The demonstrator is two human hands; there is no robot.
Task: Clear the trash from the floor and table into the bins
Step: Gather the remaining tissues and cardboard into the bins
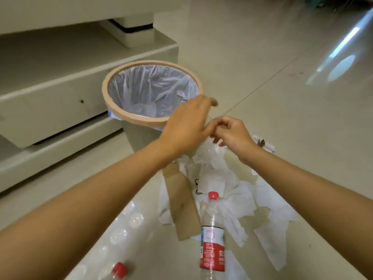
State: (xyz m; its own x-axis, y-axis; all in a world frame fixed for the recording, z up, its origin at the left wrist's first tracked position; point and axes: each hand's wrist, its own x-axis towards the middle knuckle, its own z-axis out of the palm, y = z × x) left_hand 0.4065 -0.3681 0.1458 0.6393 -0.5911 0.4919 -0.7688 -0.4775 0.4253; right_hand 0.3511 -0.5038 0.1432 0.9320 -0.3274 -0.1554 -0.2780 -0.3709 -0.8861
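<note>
On the pale tiled floor (pixel 262 47) a lined bin (pixel 113 107) stands by a cabinet. My left hand (pixel 187 126) hovers relaxed at its rim; my right hand's (pixel 232 134) fingers pinch clear plastic wrap (pixel 210 147) above tissues (pixel 238 197), cardboard (pixel 181 203) and bottles (pixel 212 235).

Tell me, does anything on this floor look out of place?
Yes. Torn white paper, a cardboard strip and two red-capped plastic bottles lie strewn on the floor beside the lined bin rather than inside it.
</note>
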